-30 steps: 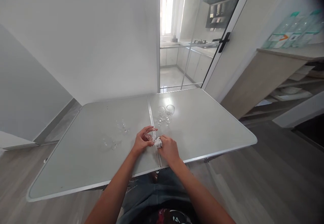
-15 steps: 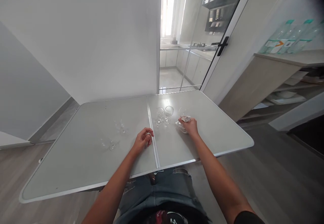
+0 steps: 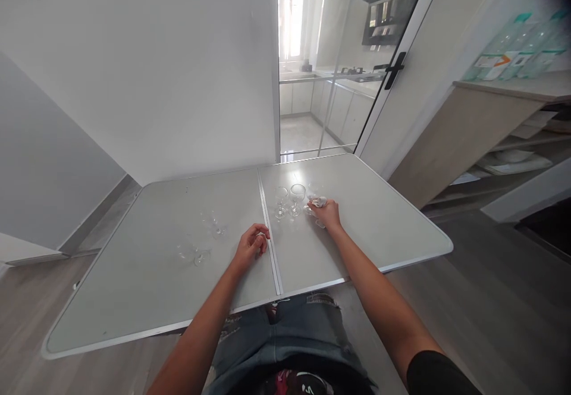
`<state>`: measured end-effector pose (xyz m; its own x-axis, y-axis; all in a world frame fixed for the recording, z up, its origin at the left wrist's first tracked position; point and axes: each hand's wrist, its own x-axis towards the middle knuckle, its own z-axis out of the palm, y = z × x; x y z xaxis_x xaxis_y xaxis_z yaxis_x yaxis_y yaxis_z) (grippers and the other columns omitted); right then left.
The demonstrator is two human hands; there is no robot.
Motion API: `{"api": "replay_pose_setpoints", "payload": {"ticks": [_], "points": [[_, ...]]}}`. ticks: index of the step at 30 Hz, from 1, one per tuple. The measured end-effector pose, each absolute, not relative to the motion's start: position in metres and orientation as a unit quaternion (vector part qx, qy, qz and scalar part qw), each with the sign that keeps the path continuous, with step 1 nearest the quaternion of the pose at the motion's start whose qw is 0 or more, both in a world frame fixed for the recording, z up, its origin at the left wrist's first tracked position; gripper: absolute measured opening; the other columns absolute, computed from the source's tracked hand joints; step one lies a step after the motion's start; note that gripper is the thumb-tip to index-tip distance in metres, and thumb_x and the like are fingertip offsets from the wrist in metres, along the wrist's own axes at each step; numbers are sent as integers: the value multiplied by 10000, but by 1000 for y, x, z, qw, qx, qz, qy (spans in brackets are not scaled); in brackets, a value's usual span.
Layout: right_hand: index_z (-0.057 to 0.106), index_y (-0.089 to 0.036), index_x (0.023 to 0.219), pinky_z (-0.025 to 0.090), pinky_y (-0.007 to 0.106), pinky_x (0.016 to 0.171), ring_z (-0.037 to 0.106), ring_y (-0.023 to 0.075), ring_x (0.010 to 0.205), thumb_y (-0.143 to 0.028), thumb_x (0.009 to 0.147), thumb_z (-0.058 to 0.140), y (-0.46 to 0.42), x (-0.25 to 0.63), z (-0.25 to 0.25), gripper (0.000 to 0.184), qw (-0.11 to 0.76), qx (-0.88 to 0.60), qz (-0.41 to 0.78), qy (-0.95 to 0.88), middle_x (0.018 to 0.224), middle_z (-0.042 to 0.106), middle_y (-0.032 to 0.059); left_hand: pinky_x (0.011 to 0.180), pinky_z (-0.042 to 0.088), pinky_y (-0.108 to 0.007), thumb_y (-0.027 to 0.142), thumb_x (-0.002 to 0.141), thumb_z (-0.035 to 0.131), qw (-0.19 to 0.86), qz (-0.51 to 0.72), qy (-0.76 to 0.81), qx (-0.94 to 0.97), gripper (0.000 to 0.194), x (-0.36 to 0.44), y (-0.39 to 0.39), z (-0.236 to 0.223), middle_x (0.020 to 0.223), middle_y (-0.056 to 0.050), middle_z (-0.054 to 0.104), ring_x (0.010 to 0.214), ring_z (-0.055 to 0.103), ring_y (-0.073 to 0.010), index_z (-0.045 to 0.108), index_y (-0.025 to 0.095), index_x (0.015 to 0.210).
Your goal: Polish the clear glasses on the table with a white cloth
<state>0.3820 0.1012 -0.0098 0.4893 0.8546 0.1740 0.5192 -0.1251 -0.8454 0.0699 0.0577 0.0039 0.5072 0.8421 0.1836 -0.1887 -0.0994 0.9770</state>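
Note:
My right hand (image 3: pixel 328 212) is closed around a small clear stemmed glass (image 3: pixel 313 197) and a crumpled white cloth (image 3: pixel 319 203), setting the glass on the grey folding table (image 3: pixel 379 222) just right of two upright stemmed glasses (image 3: pixel 289 200). My left hand (image 3: pixel 251 245) rests near the table's middle seam with its fingers loosely curled and nothing in them. Two more clear glasses (image 3: pixel 203 237) stand to the left of my left hand.
A white wall runs behind the table. A glass door with a black handle (image 3: pixel 392 69) opens to a kitchen at the back. A wooden shelf unit (image 3: pixel 491 127) with plastic bottles (image 3: pixel 513 50) on top stands at the right.
My right hand carried the glass and cloth from in front of me to the right of the two standing glasses. My left hand let go of the glass and stayed by the seam.

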Motion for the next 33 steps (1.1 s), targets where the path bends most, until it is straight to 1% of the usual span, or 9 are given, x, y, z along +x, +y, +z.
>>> {"api": "replay_pose_setpoints", "payload": {"ticks": [6, 15, 19, 21, 25, 27, 29, 31, 33], "points": [[812, -216, 903, 571, 339, 755, 741, 279, 846, -440, 735, 724, 101, 381, -11, 293, 454, -729, 168, -484, 863, 789, 60, 430, 364, -186, 550, 911, 580, 613, 417, 268, 616, 411, 71, 58, 6, 944, -31, 546, 566, 485, -68, 558, 191, 1110], [784, -221, 980, 537, 334, 759, 715, 250, 824, -468, 726, 710, 101, 380, -13, 363, 446, -726, 177, -492, 887, 780, 65, 418, 334, -174, 566, 892, 601, 615, 419, 271, 611, 436, 70, 57, 5, 934, -33, 559, 566, 484, -68, 564, 188, 1106], [695, -222, 1146, 518, 318, 740, 681, 235, 832, -481, 647, 762, 96, 383, -7, 565, 441, -729, 164, -497, 903, 760, 52, 440, 351, -183, 577, 883, 612, 611, 422, 270, 613, 449, 70, 58, 4, 921, -29, 578, 552, 480, -62, 575, 184, 1096], [660, -219, 1157, 504, 309, 706, 664, 230, 806, -507, 607, 793, 86, 385, -1, 636, 437, -736, 168, -489, 879, 746, 49, 454, 358, -188, 570, 891, 607, 610, 422, 265, 617, 437, 69, 59, 3, 892, -24, 587, 535, 472, -57, 581, 179, 1085], [638, -216, 1057, 480, 304, 685, 631, 209, 735, -623, 712, 707, 53, 372, 12, 537, 499, -737, 163, -426, 824, 719, 50, 472, 359, -192, 518, 919, 597, 612, 408, 258, 627, 376, 68, 60, 1, 775, -10, 603, 499, 461, -55, 603, 160, 1034], [631, -211, 1032, 491, 305, 712, 640, 208, 765, -681, 799, 600, 33, 352, 19, 525, 559, -696, 212, -398, 843, 714, 59, 468, 369, -193, 502, 913, 615, 620, 395, 261, 626, 367, 69, 59, 0, 770, -24, 629, 505, 477, -64, 611, 153, 1026], [624, -215, 1076, 517, 309, 723, 667, 212, 794, -722, 849, 516, 17, 323, 25, 566, 603, -607, 358, -375, 882, 720, 64, 475, 403, -201, 501, 891, 645, 629, 390, 258, 621, 392, 71, 59, 1, 861, -66, 668, 565, 525, -89, 612, 151, 1064], [614, -237, 1135, 542, 323, 751, 690, 226, 862, -754, 862, 472, 5, 291, 32, 602, 616, -503, 494, -351, 949, 727, 67, 525, 457, -220, 510, 850, 693, 635, 393, 246, 617, 466, 72, 58, 2, 1015, -117, 673, 698, 586, -131, 602, 158, 1142], [619, -248, 1158, 553, 335, 780, 689, 242, 945, -763, 868, 456, -1, 264, 40, 613, 611, -434, 569, -339, 1040, 723, 79, 625, 498, -243, 518, 797, 748, 638, 391, 235, 620, 569, 73, 58, 4, 1141, -142, 636, 850, 607, -170, 588, 168, 1216]]}}
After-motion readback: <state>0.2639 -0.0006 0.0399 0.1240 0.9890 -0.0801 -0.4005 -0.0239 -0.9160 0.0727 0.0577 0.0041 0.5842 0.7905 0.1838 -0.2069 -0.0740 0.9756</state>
